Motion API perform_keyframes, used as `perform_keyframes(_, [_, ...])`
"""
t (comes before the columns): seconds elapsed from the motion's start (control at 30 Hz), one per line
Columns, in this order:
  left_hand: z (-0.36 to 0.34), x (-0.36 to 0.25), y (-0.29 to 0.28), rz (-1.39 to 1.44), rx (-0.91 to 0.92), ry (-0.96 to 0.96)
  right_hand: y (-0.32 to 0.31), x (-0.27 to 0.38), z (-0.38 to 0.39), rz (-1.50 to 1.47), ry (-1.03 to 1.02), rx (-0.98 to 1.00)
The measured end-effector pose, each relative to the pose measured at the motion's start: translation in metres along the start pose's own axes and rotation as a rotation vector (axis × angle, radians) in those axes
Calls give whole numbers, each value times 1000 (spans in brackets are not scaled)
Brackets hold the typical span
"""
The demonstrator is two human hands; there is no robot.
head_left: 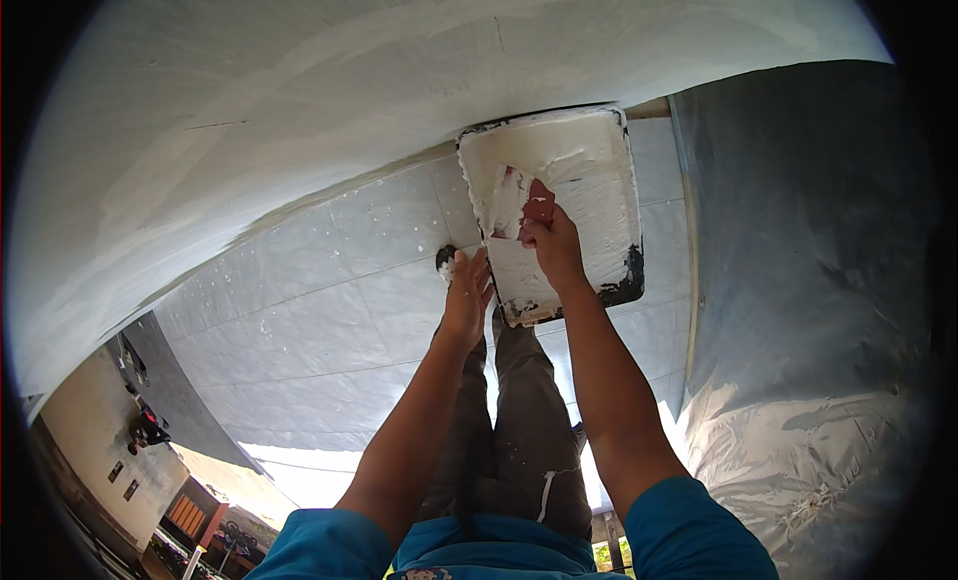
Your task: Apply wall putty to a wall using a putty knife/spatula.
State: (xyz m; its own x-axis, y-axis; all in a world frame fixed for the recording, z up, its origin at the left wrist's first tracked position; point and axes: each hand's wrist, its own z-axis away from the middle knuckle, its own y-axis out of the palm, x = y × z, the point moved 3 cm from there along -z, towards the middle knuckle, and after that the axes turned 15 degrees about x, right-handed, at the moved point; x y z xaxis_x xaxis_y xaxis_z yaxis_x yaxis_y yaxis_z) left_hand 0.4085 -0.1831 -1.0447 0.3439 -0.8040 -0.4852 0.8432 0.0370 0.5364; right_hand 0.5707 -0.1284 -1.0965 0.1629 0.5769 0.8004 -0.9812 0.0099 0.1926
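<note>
A black tray [634, 271] spread with white paste lies in front of me, its rim caked with the same paste. Over its left part, my right hand [554, 249] is closed round the reddish-brown handle of a putty knife [511, 196]. The wide blade is coated with white and is close to the paste; I cannot tell if it touches. My left hand [466, 295] is beside the tray's lower left edge, fingers stretched out, holding nothing; whether it touches the rim is unclear. A small dark thing [446, 260] smeared with white is just left of its fingertips.
A pale grey wall [329, 101] with a few thin cracks curves across the top. Grey tiles [329, 281] spattered with white extend to the left. Dark plastic sheeting [798, 231] hangs along the right. Far off at lower left, a person [150, 430] is near a building.
</note>
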Motion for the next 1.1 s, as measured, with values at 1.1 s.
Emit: perform_keyframes(1.1, [2, -1, -2, 22, 8, 17, -26, 5, 19, -582, 111, -4])
